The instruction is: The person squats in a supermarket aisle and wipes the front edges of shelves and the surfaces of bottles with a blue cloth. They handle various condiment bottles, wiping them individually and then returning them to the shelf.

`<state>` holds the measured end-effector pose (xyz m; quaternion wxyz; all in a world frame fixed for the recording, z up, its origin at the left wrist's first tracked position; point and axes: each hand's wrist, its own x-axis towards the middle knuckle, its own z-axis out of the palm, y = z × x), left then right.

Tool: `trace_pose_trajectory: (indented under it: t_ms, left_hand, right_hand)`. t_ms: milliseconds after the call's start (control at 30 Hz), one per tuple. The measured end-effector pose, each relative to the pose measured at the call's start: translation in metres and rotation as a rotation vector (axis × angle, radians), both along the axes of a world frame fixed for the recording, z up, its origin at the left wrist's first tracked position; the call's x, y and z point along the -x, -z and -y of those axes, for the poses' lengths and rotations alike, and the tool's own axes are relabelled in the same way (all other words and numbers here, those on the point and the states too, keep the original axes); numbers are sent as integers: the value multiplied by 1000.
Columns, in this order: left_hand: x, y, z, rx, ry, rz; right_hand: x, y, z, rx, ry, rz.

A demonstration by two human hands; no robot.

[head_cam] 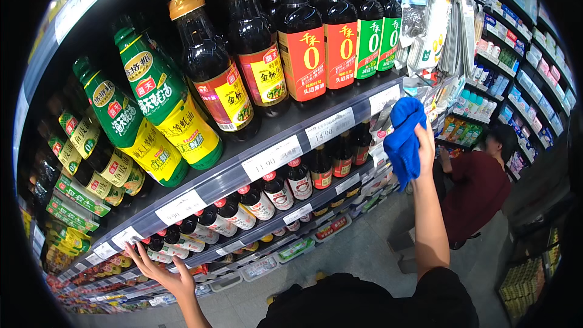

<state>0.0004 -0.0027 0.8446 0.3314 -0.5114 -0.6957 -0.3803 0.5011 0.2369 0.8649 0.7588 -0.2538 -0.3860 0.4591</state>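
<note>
My right hand (426,146) grips a bunched blue cloth (404,139), held up near the right end of a store shelf (284,114). With fingers spread, my left hand (161,271) is at the shelf's front edge, close to a price tag (127,237); whether the fingertips touch it I cannot tell. On the shelf stand green oyster sauce bottles (166,100), dark soy sauce bottles with gold caps (216,73), and soy sauce bottles with red labels (301,50). Soy sauce bottles with green labels (368,41) stand farther right.
Smaller dark bottles (273,193) line the shelf below. Hanging packets (421,23) are at the shelf's right end. A person in a dark red shirt (476,193) is low in the aisle on the right, beside a cardboard box (403,248). Baskets (259,268) sit near the floor.
</note>
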Motion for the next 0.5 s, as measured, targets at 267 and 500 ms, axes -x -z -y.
trace_pose_trajectory:
  t_ms: [267,500]
  left_hand:
    - [31,-1,-19,3,-77,-71]
    - [23,-4,-16,67,-110,-41]
  right_hand:
    - [-2,-10,-73,-63,766,743]
    - [21,-22,-59,-126,1122,1038]
